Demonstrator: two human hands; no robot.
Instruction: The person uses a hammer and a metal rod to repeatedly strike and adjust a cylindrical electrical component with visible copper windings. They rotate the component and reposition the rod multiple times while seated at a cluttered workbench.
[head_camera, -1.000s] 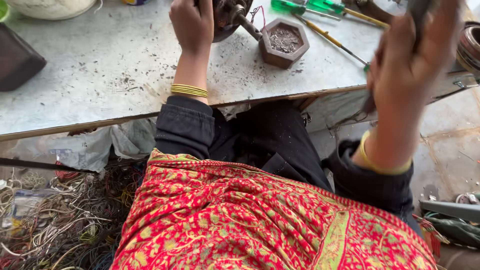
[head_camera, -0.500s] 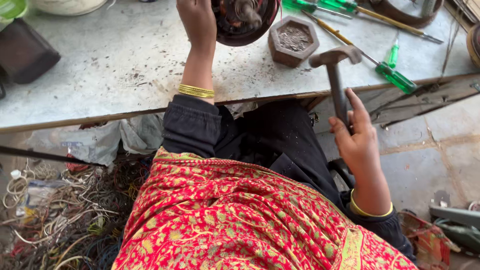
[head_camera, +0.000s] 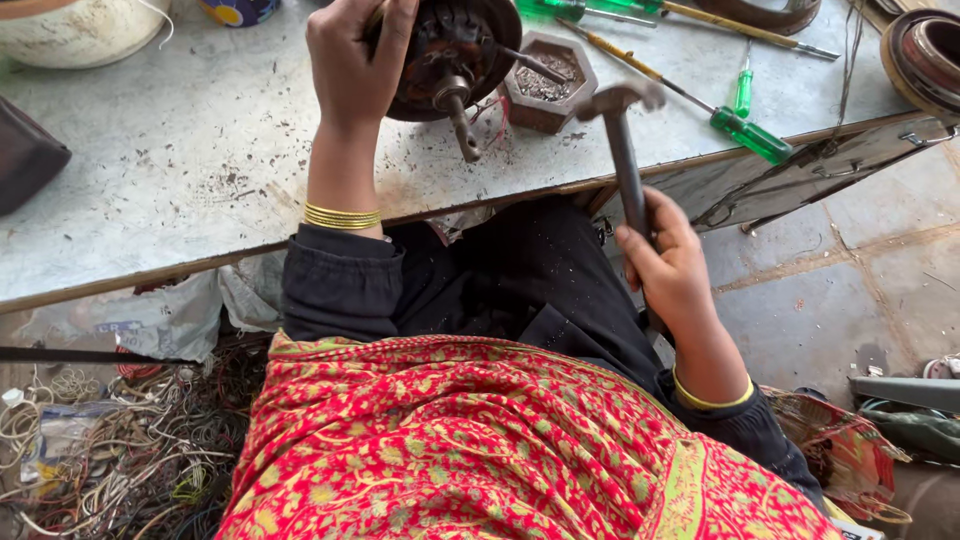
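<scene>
Overhead, two hands work at the edge of one grey table (head_camera: 150, 150). One left hand (head_camera: 355, 60) reaches forward with the arm nearly straight, its grip clamped on the rim of one dark round motor (head_camera: 450, 50), tilted so its shaft (head_camera: 462, 118) points down toward the person. One right hand (head_camera: 668, 265), elbow bent and wrist low beside the lap, has its grip closed on the handle of one hammer (head_camera: 622, 130); the hammer head hangs just beside the shaft, over the table edge. One hexagonal tray (head_camera: 548, 82) of dark grit sits just behind the hammer head. Three green-handled screwdrivers (head_camera: 750, 135) lie on the table to the right, near each other. Gold bangles (head_camera: 342, 216) ring the left wrist, one more the right. A tangle of wires (head_camera: 110, 450) lies on the floor at lower left, with a crumpled pale plastic bag (head_camera: 150, 320) under the table edge.
</scene>
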